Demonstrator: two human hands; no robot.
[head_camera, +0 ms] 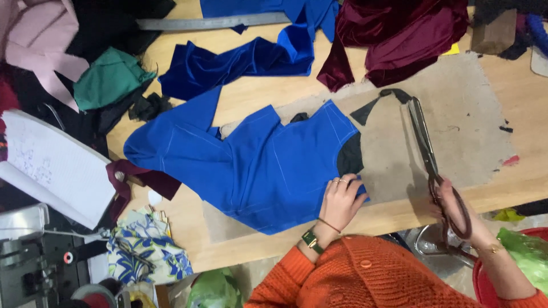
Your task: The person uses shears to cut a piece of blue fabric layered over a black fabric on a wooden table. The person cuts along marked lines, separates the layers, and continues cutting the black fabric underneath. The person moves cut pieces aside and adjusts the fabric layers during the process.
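left hand (341, 199) flat, fingers spread on blue fabric piece (257, 165) at frame centre | right hand (456, 214) closed through tailor's shears (425, 148) handles, blades shut, apart from cloth | risk: fabric likely slips or bunches under light pressure, skewing chalk-line cut

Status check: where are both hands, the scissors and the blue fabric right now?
Left hand flat on blue fabric. Right hand grips scissors, blades closed, off the cloth. Black scrap lies beside the blades.
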